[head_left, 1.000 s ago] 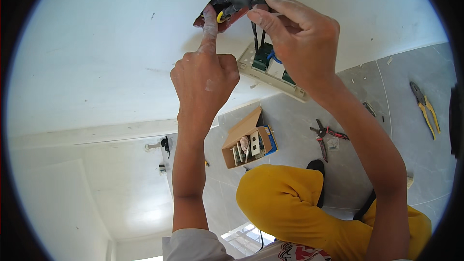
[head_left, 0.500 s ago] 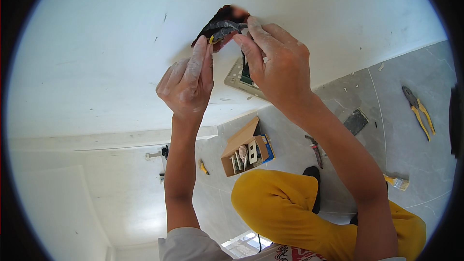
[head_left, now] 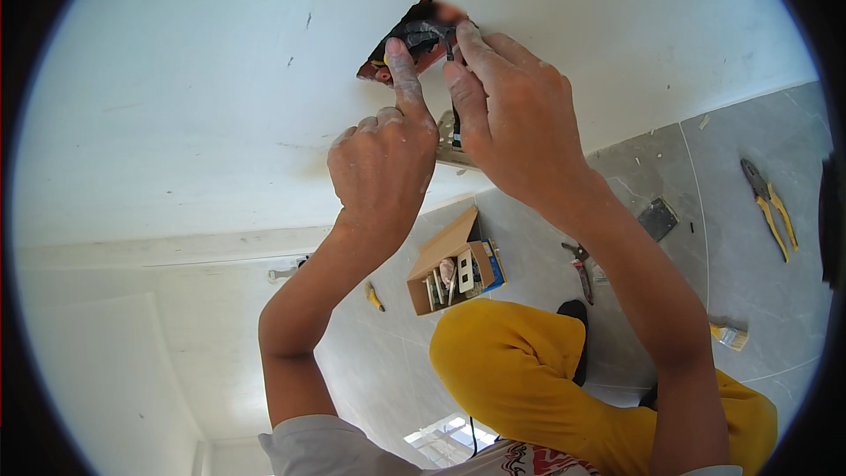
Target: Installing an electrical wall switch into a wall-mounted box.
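Note:
A rectangular recess (head_left: 429, 60) with a reddish wall box sits in the white wall, with black-taped wires (head_left: 421, 33) bundled inside. My left hand (head_left: 383, 154) reaches up to its lower left; one finger is stretched into the opening against the wires, and the other fingers are curled with nothing visible in them. At the right edge of the opening, my right hand (head_left: 520, 115) pinches the black wires between thumb and forefinger. Below the recess hangs a pale plate (head_left: 449, 152), mostly hidden behind my right hand, with a dark lead by it.
On the grey tiled floor stands an open cardboard box (head_left: 423, 297) of small parts. Yellow-handled pliers (head_left: 769, 207), a second hand tool (head_left: 579, 271), a dark flat plate (head_left: 657, 219), a brush (head_left: 730, 335) and a small yellow-handled tool (head_left: 374, 297) lie around my bent knee (head_left: 502, 353).
My left hand has let go of its pinch at the recess's left edge and moved right, pushing one finger inside. My right hand stays at the right edge, the fingers slightly shifted.

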Available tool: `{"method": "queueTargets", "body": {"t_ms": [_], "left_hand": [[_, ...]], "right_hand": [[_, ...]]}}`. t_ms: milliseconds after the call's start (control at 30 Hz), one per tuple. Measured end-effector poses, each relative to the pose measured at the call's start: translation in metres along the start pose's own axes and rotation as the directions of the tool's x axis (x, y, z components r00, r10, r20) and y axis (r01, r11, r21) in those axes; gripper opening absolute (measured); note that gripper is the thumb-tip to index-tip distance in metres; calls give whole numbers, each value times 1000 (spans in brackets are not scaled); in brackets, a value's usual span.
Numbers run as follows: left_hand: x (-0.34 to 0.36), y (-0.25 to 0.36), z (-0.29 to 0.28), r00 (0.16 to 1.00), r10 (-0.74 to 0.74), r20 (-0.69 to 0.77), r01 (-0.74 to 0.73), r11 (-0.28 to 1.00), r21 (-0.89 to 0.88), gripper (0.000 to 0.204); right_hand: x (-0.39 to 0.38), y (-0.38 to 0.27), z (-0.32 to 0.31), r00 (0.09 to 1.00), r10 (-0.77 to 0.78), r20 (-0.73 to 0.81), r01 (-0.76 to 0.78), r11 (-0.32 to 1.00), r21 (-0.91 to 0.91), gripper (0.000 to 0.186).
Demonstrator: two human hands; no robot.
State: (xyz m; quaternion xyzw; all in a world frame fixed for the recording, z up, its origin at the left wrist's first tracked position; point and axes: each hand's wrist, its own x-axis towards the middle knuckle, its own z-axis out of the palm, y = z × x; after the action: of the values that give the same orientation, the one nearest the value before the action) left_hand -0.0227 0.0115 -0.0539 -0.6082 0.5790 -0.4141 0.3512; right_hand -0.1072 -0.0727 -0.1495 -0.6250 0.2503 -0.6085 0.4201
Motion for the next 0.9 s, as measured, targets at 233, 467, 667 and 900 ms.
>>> {"method": "queueTargets", "body": {"t_ms": [233,467,667,900], "left_hand": [[9,-12,-22,979,56,195,-43,997,-71,78],[17,-14,-33,976,90,196,-71,992,-101,72],[17,-18,-38,956,97,276,-57,987,-151,71],[18,-22,-37,966,93,243,-46,980,-195,71]], "right_hand": [[8,1,-11,988,37,153,-42,999,28,36],[21,-15,-16,883,186,432,-45,948,-316,36],[29,-12,-26,855,191,482,-60,960,-275,35],[15,7,-16,902,328,281,-397,885,243,31]]}}
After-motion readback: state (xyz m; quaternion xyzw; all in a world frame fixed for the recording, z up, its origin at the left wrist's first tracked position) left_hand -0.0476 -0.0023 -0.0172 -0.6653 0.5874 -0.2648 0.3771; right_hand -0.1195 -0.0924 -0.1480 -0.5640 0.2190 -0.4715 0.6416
